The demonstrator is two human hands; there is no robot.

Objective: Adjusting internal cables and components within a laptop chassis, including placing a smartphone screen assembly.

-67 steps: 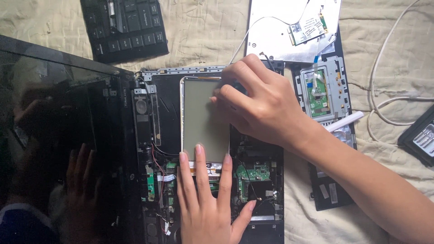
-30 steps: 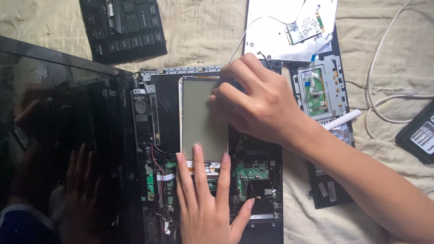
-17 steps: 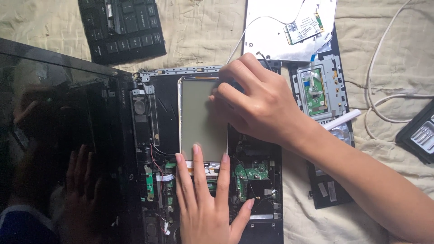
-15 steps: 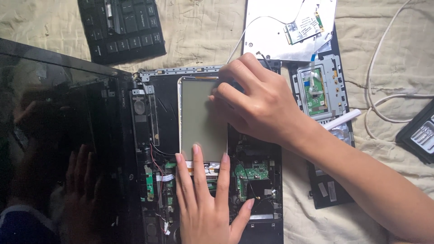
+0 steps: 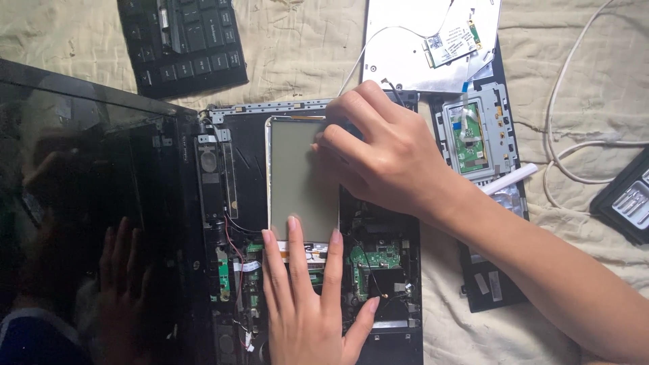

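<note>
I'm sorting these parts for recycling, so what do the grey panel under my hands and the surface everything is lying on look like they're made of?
The grey panel looks like a thin rigid sheet with a matte, dull finish and a pale edge frame; whether metal, plastic or coated glass is unclear. The surface looks like cream woven fabric: soft wrinkles and quilted puckers show across it.

Bare cloth [image 5: 297,47] above the open laptop base [image 5: 230,203] is free; keyboard [image 5: 179,40] and screen [image 5: 88,203] crowd the left.

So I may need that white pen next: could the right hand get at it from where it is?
Probably yes. The white pen lies in the open on the black panel, just beside the right forearm, with nothing on top of it. The right hand is resting on the grey plate, so it would have to let go first.
</note>
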